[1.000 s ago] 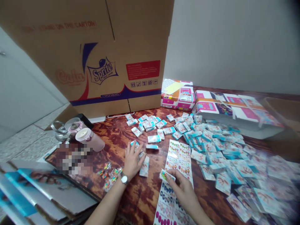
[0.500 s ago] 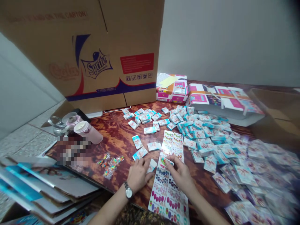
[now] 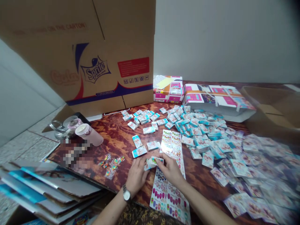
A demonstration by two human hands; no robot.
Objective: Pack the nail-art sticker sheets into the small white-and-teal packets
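Observation:
My hands meet at the table's near edge. My left hand (image 3: 137, 175), with a wristwatch (image 3: 127, 195), pinches a small white-and-teal packet (image 3: 149, 164). My right hand (image 3: 171, 171) holds a colourful sticker strip (image 3: 157, 160) against that packet. Under my right wrist lies a long printed sticker sheet (image 3: 167, 197), and another sheet (image 3: 172, 147) lies just beyond my hands. Several loose packets (image 3: 139, 151) lie close by, with a large spread of similar packets (image 3: 211, 147) to the right.
A large Sprite cardboard carton (image 3: 93, 62) stands behind the wood-patterned table (image 3: 117, 137). A pink tumbler (image 3: 89, 134) and small colourful bags (image 3: 111, 164) stand left. Flattened cartons (image 3: 47, 187) are stacked at lower left. Wrapped printed bundles (image 3: 215, 98) lie at the back.
My hands have come together, bringing the sticker strip onto the packet in my left hand. The view has shifted slightly, moving the scene left.

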